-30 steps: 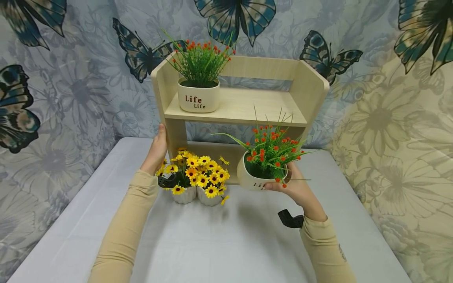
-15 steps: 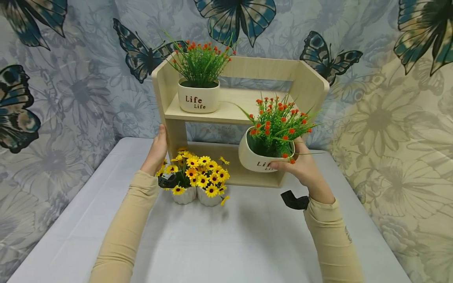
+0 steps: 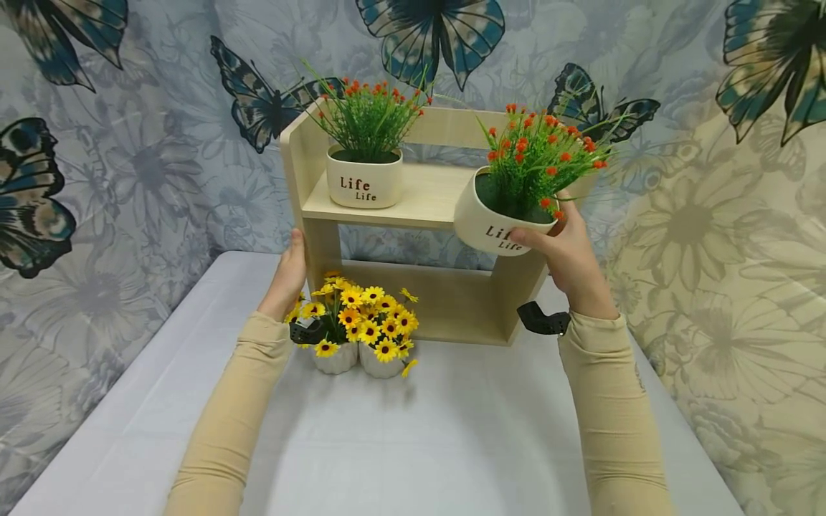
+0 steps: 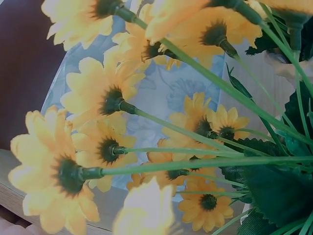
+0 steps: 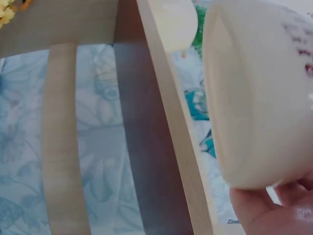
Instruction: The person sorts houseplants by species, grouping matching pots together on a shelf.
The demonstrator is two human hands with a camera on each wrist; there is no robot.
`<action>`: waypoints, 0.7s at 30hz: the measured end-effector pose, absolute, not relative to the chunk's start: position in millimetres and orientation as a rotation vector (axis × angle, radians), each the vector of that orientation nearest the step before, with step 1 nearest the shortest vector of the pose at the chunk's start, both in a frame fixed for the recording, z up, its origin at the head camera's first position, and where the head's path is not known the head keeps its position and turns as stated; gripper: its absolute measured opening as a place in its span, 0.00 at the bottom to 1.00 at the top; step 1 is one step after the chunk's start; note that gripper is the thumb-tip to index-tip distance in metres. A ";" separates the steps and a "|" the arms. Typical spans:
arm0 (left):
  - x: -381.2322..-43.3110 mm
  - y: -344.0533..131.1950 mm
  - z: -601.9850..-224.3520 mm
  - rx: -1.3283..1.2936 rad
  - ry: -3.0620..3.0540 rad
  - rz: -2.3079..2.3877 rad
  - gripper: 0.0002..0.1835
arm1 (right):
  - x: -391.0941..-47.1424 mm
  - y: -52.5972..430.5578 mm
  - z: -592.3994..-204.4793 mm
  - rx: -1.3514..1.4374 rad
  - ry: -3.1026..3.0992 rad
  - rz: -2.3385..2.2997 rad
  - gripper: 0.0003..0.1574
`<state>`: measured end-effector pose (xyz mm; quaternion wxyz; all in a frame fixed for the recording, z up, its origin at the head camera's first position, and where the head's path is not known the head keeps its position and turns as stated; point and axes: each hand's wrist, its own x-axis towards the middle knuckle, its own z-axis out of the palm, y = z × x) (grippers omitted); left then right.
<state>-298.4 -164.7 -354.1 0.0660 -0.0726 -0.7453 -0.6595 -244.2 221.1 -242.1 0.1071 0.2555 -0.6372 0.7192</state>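
Pinching the tilted red-flowered pot [image 3: 485, 221], your right grip [image 3: 573, 259] curls around its side; your left grip [image 3: 287, 278], apparently extended, touches the shelf unit [image 3: 448, 290].

Left of R hand [image 3: 571, 254] fingers, btwn held pot [image 3: 480, 222] & standing pot [image 3: 364, 183]: free width on upper board [image 3: 426, 190]; standing pot blocks far L end. Front edge [image 5: 171, 107] of board runs just beside held pot's base, small gap in R wrist view. Behind: back rail [image 3: 458, 123] bars rear, slot under it. Below R fingers: lower bay open on R side, yellow flowers [image 3: 368, 315] crowd L front. L hand [image 3: 284, 281] fingers: L side panel [image 3: 320, 251] blocks R, flowers below-R, room to L over tablecloth [image 3: 206, 315].
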 end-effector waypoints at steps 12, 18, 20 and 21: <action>-287.1 -162.2 -341.9 -0.202 -2.276 -1.999 0.40 | -273.1 217.2 -229.4 0.615 -1.869 2.166 0.43; -274.9 -158.2 -329.3 -0.193 -2.312 -1.972 0.35 | -289.2 214.6 -222.0 0.577 -1.915 2.143 0.47; -273.6 -158.4 -329.1 -0.193 -2.316 -1.963 0.35 | -294.0 215.4 -221.0 0.560 -1.945 2.161 0.47; -273.4 -158.8 -329.7 -0.193 -2.318 -1.960 0.36 | -296.2 215.7 -220.8 0.558 -1.957 2.174 0.47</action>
